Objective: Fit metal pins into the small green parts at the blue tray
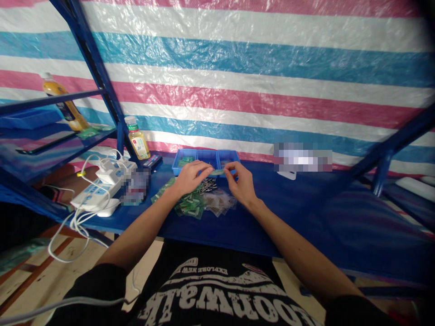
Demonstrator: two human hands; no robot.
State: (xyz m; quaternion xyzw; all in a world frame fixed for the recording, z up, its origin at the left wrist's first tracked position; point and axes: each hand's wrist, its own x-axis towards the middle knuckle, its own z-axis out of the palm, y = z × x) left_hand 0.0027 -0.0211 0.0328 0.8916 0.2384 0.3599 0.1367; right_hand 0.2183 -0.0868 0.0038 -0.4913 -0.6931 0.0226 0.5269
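Hands, left (193,178) and right (240,183), meet at blue tray (207,156).

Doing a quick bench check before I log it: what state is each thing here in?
Left hand, pinching green packet
Right hand, pinching same packet
Blue compartment tray, packets in left compartment
Small metal parts, loose heap on bench
Green packets, loose pile
Clear plastic bags, loose pile
Juice bottle, upright, capped
White power strip, cables attached
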